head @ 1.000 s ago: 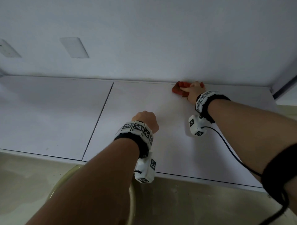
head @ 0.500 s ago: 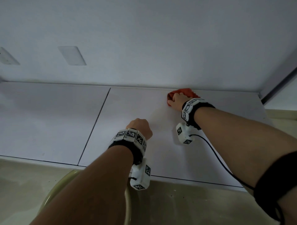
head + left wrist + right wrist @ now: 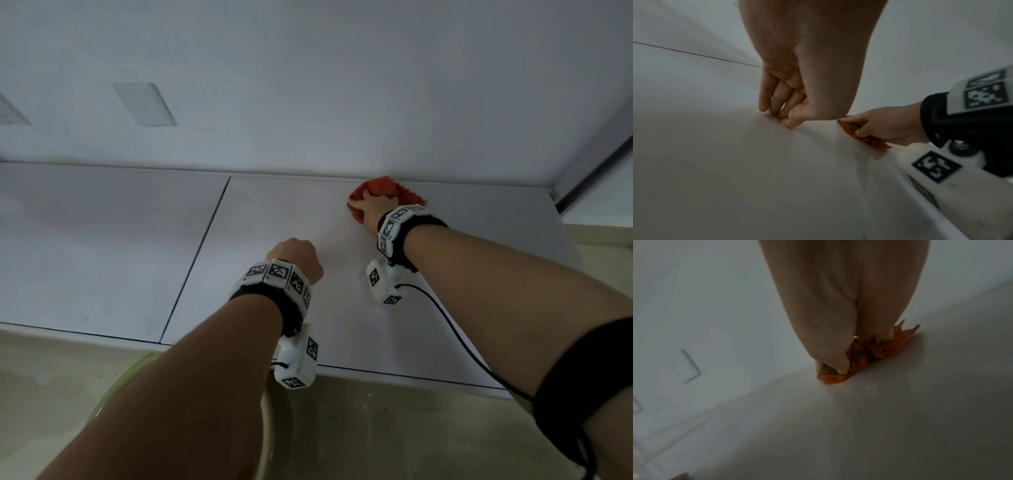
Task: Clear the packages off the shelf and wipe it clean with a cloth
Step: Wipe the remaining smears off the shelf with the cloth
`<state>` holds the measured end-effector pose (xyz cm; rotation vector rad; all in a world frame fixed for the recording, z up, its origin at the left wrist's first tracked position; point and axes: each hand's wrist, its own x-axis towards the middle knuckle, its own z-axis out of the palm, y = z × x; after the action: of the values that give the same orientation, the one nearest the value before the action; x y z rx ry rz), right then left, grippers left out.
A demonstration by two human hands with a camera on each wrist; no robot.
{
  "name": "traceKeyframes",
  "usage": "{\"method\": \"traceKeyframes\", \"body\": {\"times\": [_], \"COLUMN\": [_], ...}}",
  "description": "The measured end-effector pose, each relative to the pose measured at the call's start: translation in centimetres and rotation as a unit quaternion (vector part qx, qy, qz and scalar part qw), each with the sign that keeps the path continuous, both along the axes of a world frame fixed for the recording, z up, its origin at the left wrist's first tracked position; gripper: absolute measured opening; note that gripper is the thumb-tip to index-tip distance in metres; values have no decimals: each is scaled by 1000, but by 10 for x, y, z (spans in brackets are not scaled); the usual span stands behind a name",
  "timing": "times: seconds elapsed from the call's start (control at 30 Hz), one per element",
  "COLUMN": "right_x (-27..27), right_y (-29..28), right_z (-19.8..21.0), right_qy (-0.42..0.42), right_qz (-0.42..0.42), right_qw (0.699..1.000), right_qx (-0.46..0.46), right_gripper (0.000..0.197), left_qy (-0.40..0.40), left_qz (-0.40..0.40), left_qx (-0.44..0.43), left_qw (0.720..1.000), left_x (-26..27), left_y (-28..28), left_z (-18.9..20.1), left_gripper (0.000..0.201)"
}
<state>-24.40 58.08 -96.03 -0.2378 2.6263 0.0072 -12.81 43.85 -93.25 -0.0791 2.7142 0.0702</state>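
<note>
The white shelf (image 3: 274,212) carries no packages in any view. An orange-red cloth (image 3: 387,186) lies crumpled at the back of the shelf, against the wall. My right hand (image 3: 373,205) presses down on it, and in the left wrist view its thumb and fingers pinch the cloth (image 3: 869,139). From the right wrist, the cloth (image 3: 879,350) bulges out under the right hand (image 3: 838,366). My left hand (image 3: 296,255) is a fist. It rests on the shelf nearer the front, with the fingers (image 3: 764,100) curled and holding nothing.
A seam (image 3: 195,260) splits the shelf into two panels. The back wall carries a flat rectangular plate (image 3: 144,104). A side wall with a dark strip (image 3: 589,178) closes the right end. Below the front edge is a round yellowish rim (image 3: 267,428) on a beige floor.
My right hand has slid a little to the left over the cloth along the back wall. The left fist has stayed in place on the shelf.
</note>
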Motion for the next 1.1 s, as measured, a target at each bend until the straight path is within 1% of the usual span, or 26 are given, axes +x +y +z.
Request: {"method": "traceKeyframes", "body": {"times": [0.07, 0.17, 0.27, 0.3, 0.4, 0.53, 0.63, 0.7, 0.8, 0.9, 1.0, 1.07, 1.1], "right_x": [7, 16, 19, 20, 23, 32, 36, 43, 57, 62, 64, 65, 63], "right_y": [-3, -1, 14, 19, 32, 67, 107, 129, 134, 113, 72, 47, 41], "right_z": [-4, -3, -1, 0, -2, -9, -12, -7, 1, -7, -13, -7, -5], "right_qy": [-18, -56, -34, -30, -44, 0, 34, 44, 42, 16, -22, -48, -56], "right_qz": [11, 35, 63, 58, 9, -32, -68, -90, -101, -63, 24, 87, 97], "right_qw": [999, 997, 994, 994, 994, 994, 994, 993, 994, 997, 997, 993, 992], "right_qx": [-41, -51, -87, -93, -103, -106, -79, -56, -22, -49, -70, -59, -64], "right_gripper": [53, 53, 50, 50, 52, 52, 51, 57, 61, 55, 56, 58, 57], "left_qy": [3, -1, -8, -9, -10, -9, -11, -13, -13, -9, -15, -23, -27], "left_qz": [2, 12, 23, 25, 31, 33, 30, 30, 31, 28, 25, 23, 21], "left_qx": [-4, -3, 0, 1, 0, 0, -4, -2, 5, 6, 1, -3, -5], "left_qw": [1000, 1000, 1000, 1000, 999, 999, 999, 999, 999, 1000, 1000, 999, 999], "left_x": [1, 4, 8, 10, 13, 13, 12, 11, 10, 9, 11, 13, 13], "left_y": [1, 1, 0, -1, -1, 1, 0, -1, -2, -2, -3, -3, -3], "left_z": [0, 2, 0, -1, -4, -4, -4, -4, -4, -2, -4, -6, -7], "left_gripper": [21, 25, 23, 23, 22, 23, 25, 25, 25, 26, 26, 26, 26]}}
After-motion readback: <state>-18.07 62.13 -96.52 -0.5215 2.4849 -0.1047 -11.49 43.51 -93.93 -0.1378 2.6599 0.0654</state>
